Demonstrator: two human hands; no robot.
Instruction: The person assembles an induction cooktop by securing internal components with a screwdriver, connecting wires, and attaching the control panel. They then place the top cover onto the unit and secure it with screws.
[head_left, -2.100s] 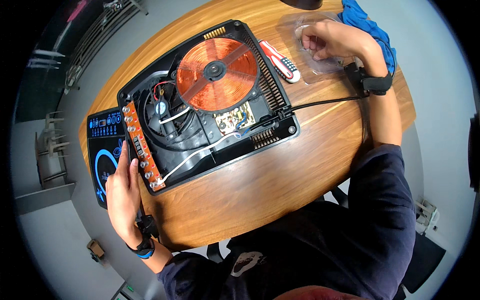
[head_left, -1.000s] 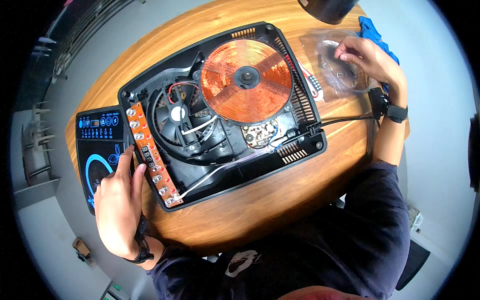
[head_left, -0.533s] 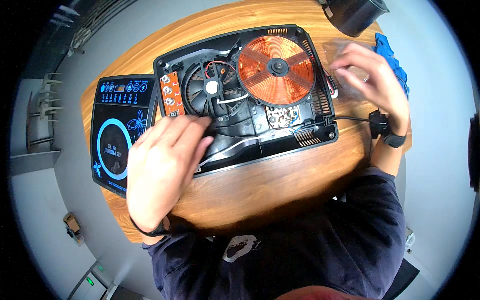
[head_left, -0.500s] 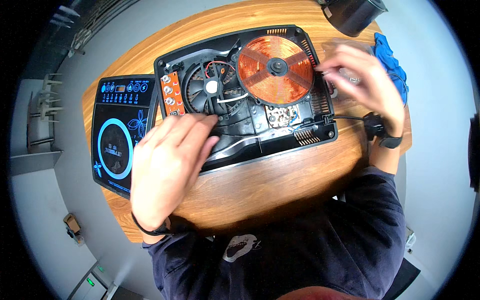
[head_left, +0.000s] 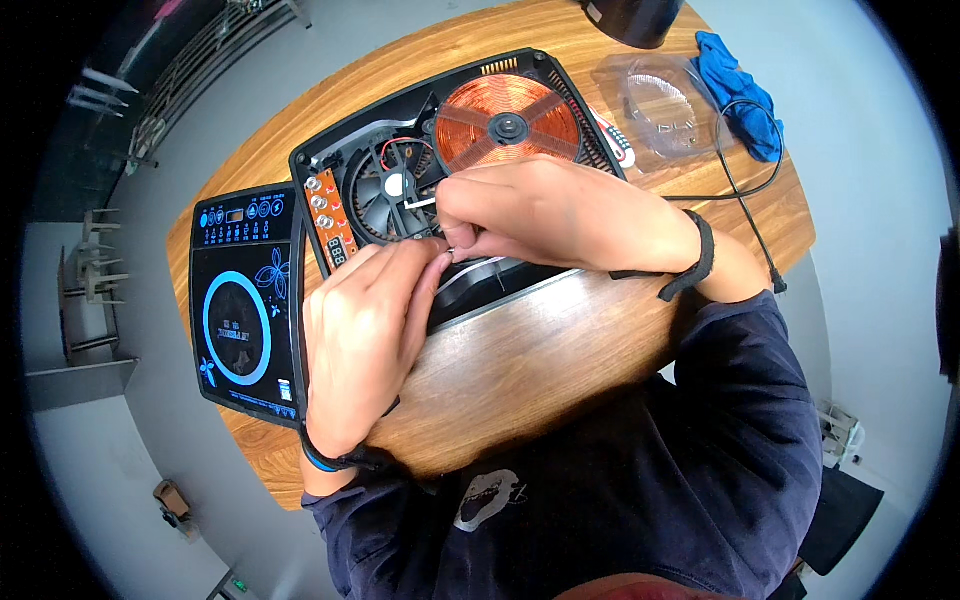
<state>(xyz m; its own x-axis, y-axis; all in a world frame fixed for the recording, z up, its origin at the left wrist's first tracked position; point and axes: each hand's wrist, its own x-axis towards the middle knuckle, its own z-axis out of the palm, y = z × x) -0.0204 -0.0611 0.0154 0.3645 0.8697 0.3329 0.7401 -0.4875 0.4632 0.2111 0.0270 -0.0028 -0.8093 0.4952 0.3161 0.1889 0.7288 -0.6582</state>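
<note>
An opened induction cooker base (head_left: 322,150) lies on the wooden table. In it sit a round copper coil (head_left: 470,115), a black cooling fan (head_left: 377,215) and an orange circuit board (head_left: 328,205) with a small digit display. My left hand (head_left: 362,320) and my right hand (head_left: 560,215) meet over the near side of the fan, both closed with fingertips pinched together. Whatever they pinch is too small and hidden to name. A white wire connector (head_left: 420,203) lies by the fan hub, beside my right fingers. My right hand covers the base's near right portion.
The cooker's black glass top panel (head_left: 282,345) with a blue ring lies left of the base. To the right are a clear plastic tray (head_left: 645,75), a blue cloth (head_left: 735,95), a power cord (head_left: 745,185) and a white strip (head_left: 618,150). A black container (head_left: 635,20) stands at the back.
My right hand has come from the clear tray at the right to the fan's near side, joining my left hand. The left fingers have closed to a pinch. The view has shifted slightly.
</note>
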